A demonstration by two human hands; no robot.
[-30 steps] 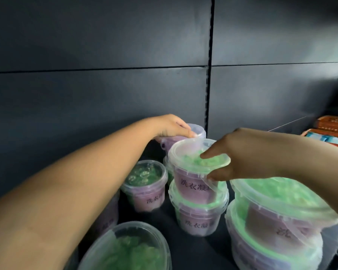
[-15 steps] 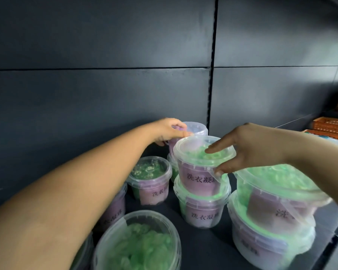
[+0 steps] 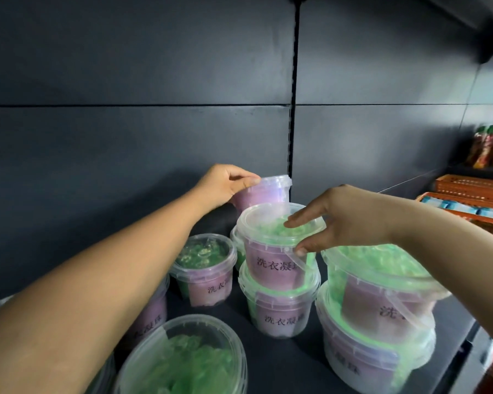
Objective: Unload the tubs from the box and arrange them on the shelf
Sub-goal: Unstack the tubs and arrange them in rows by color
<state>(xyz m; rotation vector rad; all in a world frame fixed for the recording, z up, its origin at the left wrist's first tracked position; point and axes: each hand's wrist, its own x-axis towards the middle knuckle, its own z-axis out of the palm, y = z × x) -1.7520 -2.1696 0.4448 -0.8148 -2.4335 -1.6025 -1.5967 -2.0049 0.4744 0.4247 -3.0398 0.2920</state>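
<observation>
Fingers (image 3: 299, 220) of the right hand (image 3: 342, 223) are spread and nearly straight. Their tips lie on the lid of the upper middle tub (image 3: 273, 260), and the thumb tip touches its rim from below. This tub stands on the lower middle tub (image 3: 279, 311), in the centre of the dark shelf (image 3: 291, 362). The left hand (image 3: 222, 186) pinches the rim of the rear tub (image 3: 268, 193) between the thumb and curled fingers. That tub is just in front of the back panel (image 3: 154, 137), beside its vertical slot.

Bare shelf shows in front of the middle stack, and also between it and the single tub (image 3: 205, 268). The right stack of two tubs (image 3: 379, 302) stands near the front edge of the shelf.

What carries the rear tub is mostly hidden behind the middle stack. A half-covered tub (image 3: 151, 314) sits under the left forearm, and the nearest tub (image 3: 182, 359) is cut off by the bottom of the view.

Both forearms reach forward, the left one straight and the right one coming in from the side. Far right, the orange boxes (image 3: 473, 187) are blurred.
</observation>
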